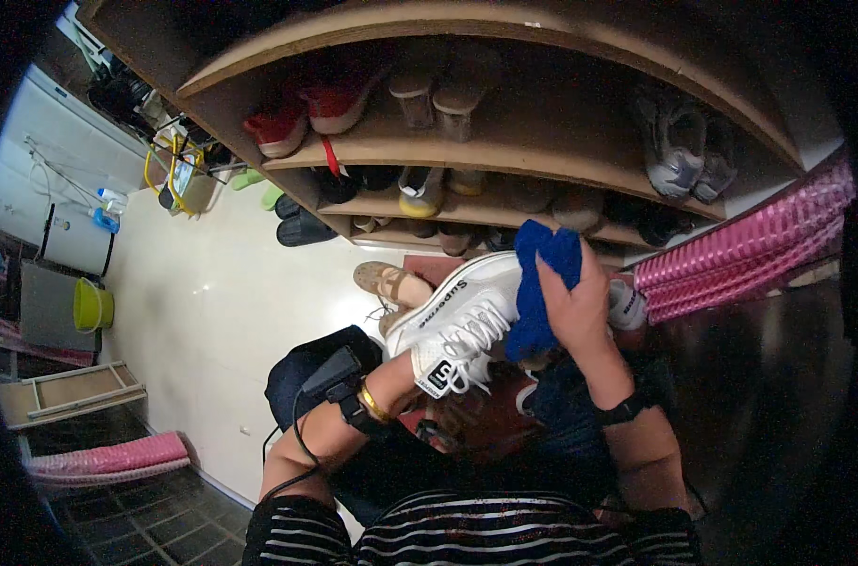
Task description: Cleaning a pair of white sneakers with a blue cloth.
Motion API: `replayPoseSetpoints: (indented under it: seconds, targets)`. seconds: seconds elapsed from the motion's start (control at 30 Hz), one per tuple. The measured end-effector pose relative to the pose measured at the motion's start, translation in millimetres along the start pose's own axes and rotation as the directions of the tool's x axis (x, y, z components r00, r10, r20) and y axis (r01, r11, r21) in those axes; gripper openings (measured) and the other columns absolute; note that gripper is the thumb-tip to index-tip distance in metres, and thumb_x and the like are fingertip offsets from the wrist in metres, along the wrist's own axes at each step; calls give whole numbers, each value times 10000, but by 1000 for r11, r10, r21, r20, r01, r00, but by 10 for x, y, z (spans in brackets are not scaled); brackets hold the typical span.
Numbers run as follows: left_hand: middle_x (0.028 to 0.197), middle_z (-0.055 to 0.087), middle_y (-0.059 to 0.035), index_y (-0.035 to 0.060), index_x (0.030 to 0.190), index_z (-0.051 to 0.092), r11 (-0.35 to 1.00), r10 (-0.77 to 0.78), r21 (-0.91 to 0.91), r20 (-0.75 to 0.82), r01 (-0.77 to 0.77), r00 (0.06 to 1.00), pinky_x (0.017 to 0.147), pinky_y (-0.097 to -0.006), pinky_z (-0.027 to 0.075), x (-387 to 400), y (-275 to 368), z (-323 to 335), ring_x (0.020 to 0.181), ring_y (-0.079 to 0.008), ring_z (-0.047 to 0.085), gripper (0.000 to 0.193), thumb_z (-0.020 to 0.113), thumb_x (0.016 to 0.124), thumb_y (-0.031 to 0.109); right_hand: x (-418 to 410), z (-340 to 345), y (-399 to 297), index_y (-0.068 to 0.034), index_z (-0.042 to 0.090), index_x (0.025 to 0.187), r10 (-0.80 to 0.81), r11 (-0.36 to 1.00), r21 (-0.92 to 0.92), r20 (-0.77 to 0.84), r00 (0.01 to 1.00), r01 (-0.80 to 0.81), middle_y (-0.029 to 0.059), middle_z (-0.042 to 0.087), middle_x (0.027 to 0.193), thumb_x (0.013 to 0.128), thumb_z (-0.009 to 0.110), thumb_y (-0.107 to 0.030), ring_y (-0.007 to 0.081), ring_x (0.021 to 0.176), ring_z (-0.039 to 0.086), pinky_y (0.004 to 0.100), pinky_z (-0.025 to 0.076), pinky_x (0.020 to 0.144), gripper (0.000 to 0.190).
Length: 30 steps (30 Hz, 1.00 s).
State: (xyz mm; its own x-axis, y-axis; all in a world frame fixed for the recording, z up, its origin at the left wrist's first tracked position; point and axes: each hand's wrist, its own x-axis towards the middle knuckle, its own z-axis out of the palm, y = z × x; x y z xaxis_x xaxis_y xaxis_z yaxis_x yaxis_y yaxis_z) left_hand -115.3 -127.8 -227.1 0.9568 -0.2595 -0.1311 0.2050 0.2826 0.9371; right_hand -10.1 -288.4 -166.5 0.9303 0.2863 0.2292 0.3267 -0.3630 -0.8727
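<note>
A white lace-up sneaker (464, 304) with dark lettering on its side lies slantwise in front of me. My left hand (393, 382) is inside its ankle opening, so the fingers are hidden. At the toe end, my right hand (577, 304) grips a bunched blue cloth (542, 283), which rests against the front of the shoe. The tongue and loose white laces face towards me. Another white shoe (627, 304) is partly visible just right of my right hand.
A wooden shoe rack (500, 159) curves across the top, holding red shoes (337, 102) and silver sneakers (673, 152). Tan shoes (383, 279) lie on the floor beyond the sneaker. A pink striped curtain (740, 247) hangs at right; black slippers (302, 226) lie beside the rack.
</note>
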Motion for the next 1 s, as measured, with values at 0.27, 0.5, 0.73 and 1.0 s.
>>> replayPoseSetpoints:
  seconds: [0.27,0.5,0.73,1.0]
  targets:
    - [1188,506,-129,16,1214,440,993,47,106,19,-49,999,979,-313,369,173,-41,-43,1105,-217,488,334,452,900,130,165,-15,214,0,589,981,35,999,-28,-43,998,-36,174,646,869,765,644,-114,274,786,640,347,484,724,250]
    - [1132,541,-118,15,1164,481,730,344,613,55,-304,937,953,-314,385,464,-16,-163,1063,-215,512,299,485,880,107,311,-331,-19,-4,575,1024,154,967,224,-146,977,-119,113,648,927,754,682,-104,178,841,619,311,485,770,308]
    - [1034,572,-98,18,1082,517,617,394,725,51,-306,918,904,-328,407,695,-122,-94,994,-216,538,236,516,859,96,-11,2,-42,-39,537,1020,-398,901,-139,106,911,410,156,530,1046,627,660,-23,347,975,524,409,424,859,412]
    - [1211,470,-105,28,1226,410,999,-26,-29,129,30,991,973,-304,358,26,-8,34,1115,-194,468,359,484,876,68,10,-3,11,19,522,1021,-111,931,-303,301,947,205,199,527,1012,664,650,-88,376,969,522,409,425,841,394]
